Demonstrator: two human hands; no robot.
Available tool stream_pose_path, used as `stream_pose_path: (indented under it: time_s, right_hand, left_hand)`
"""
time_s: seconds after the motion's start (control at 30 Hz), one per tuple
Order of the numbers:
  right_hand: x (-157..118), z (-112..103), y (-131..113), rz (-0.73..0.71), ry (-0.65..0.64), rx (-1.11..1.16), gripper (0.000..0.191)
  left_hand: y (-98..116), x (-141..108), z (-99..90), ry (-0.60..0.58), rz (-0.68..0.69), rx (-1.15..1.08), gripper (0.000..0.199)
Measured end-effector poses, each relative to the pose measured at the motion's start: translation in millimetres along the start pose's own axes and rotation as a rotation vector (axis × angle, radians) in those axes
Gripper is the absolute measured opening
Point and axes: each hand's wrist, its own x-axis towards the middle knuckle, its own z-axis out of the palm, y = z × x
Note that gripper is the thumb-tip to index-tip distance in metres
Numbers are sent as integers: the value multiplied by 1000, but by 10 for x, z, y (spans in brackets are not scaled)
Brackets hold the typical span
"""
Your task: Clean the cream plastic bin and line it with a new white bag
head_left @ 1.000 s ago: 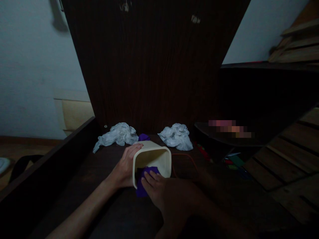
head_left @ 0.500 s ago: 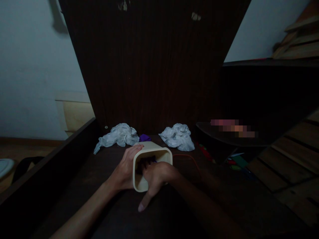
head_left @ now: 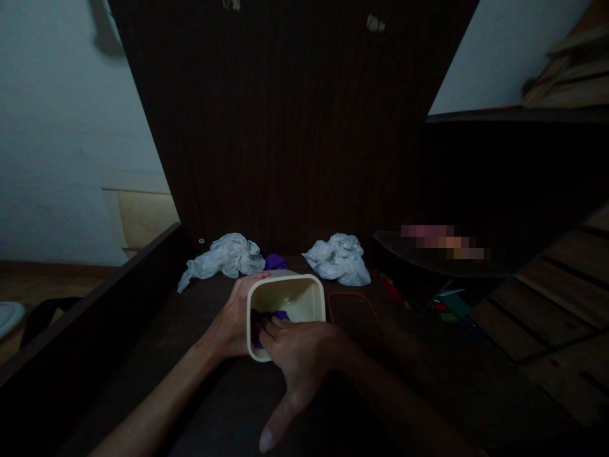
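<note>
The head view shows a dim room with a pale wall [head_left: 57, 127] and a tall, dark wood-grain panel [head_left: 285, 139] behind a dark counter [head_left: 219, 412]. On this counter, the cream container [head_left: 304, 300] lies tipped with its mouth toward the person, between the two hands. The left hand [head_left: 233, 327] supports its side, its grip holding the outer wall. The right hand [head_left: 302, 352] reaches into the mouth, fingers laid on purple cloth [head_left: 281, 315] near the lower left inside; its grip is wide, thumb spread outside the rim. Whether the hidden fingertips pinch any fabric, I cannot tell.

For good contact, the cloth is best backed by flat fingers and worked with light, even pressure, following the rounded corners rather than bunching there. The left hand should brace directly against that push, since the smooth-looking wall could slide or turn.

The container looks like moulded plastic, boxy with soft corners and a thick, rolled-looking lip. The cloth seems thin and pliable. Behind it, another purple cloth [head_left: 276, 261] is crumpled beside the left white bag [head_left: 233, 256]; the right white bag [head_left: 337, 260] has the same filmy, creased look. A slim reddish loop [head_left: 349, 294], rounded at the corners, lies just right of the container.
</note>
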Motion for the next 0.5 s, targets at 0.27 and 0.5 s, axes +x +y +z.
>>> stream_pose_path:
  time_s: [0.27, 0.5]
  right_hand:
    - [-455, 253, 35, 34, 162, 39, 90]
    - [-361, 481, 48, 13, 373, -136, 59]
  left_hand:
    - [-15, -16, 18, -5, -14, -50, 111]
    - [2, 3, 23, 2, 3, -50, 111]
